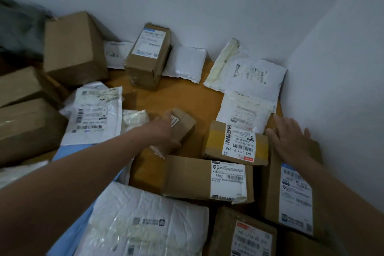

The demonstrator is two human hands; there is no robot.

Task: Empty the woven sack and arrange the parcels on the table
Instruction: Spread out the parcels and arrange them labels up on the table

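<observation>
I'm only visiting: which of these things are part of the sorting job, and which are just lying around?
Job: small box, gripped by the left hand; right hand, open; PB02 box; white mailer bags; table.
Lying about: blue sheet; blurred grey bundle, possibly the sack.

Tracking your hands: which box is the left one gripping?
The small box mid-table, smallest cardboard one, held by the left hand; no other is gripped.
</observation>
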